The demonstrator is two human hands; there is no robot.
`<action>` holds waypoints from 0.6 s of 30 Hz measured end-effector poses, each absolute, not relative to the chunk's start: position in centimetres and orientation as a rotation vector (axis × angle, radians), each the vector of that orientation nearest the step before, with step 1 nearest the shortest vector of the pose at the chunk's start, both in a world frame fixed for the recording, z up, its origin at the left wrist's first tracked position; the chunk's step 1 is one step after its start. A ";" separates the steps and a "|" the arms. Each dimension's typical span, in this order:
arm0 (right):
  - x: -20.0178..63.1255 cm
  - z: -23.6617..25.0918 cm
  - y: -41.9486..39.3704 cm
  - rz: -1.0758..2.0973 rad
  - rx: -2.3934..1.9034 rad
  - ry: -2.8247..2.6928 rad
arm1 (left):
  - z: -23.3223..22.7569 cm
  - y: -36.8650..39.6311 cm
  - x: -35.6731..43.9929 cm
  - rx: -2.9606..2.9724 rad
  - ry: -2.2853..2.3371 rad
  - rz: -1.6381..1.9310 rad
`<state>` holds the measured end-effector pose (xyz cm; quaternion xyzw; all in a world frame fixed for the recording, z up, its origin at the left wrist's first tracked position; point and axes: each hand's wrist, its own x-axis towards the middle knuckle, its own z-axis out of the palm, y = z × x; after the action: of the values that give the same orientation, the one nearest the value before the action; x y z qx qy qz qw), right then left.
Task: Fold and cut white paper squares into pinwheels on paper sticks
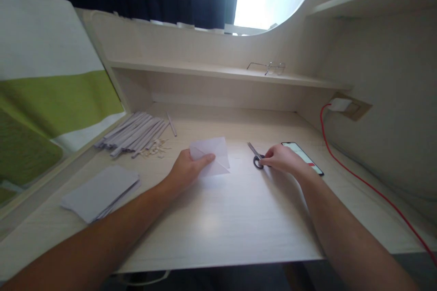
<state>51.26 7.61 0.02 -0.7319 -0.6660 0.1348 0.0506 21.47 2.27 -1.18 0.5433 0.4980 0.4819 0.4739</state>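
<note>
My left hand pinches a folded sheet of white paper, thumb on top, a little above the desk. Creases run across the paper to its lower right corner. To the right, my right hand has its fingers closed on the black handles of a small pair of scissors. The blades point away and to the left, toward the back of the desk. Part of the handles is hidden by my fingers.
Rolled paper sticks lie in a pile at the back left, with rubber bands beside them. A stack of white paper lies nearer. A phone, a red cable and a charger are on the right; glasses rest on the shelf.
</note>
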 end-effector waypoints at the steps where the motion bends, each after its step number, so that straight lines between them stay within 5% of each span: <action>1: 51.1 0.1 7.6 0.417 -2.250 -2.030 | -1.3 2.4 21.4 1.331 1.216 1.185; 9: 51.0 1.0 7.5 0.515 -2.224 -2.022 | -1.5 2.6 21.4 1.306 1.225 1.221; 18: 49.8 1.5 6.3 1.091 -1.645 -1.842 | -1.4 3.3 20.4 1.256 1.208 1.331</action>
<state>49.85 6.26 1.45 -0.5945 -0.6657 0.3941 0.2193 20.42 3.31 -1.43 0.5096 0.4899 0.5400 0.4568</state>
